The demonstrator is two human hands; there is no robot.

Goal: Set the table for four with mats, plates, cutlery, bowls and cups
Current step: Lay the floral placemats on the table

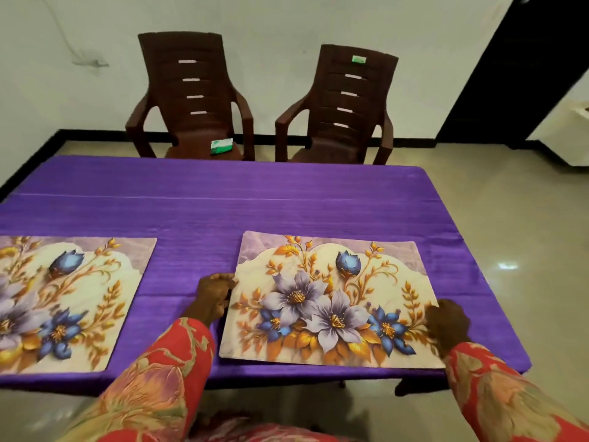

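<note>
A floral mat (328, 301) is pinched at both side edges — by the left hand (213, 295) and right hand (446, 323) — flat on the purple counter (223, 199), beside a second mat (63, 301).

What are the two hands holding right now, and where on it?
Both hold the right floral mat: the left hand grips its left edge, the right hand its right edge near the front corner.

The table (223, 199) was covered by a purple cloth. Two floral mats lay flat on it along the near edge: one mat (73, 298) toward the near left corner, partly cut off by the frame, the other mat (328, 301) toward the near right corner.
</note>
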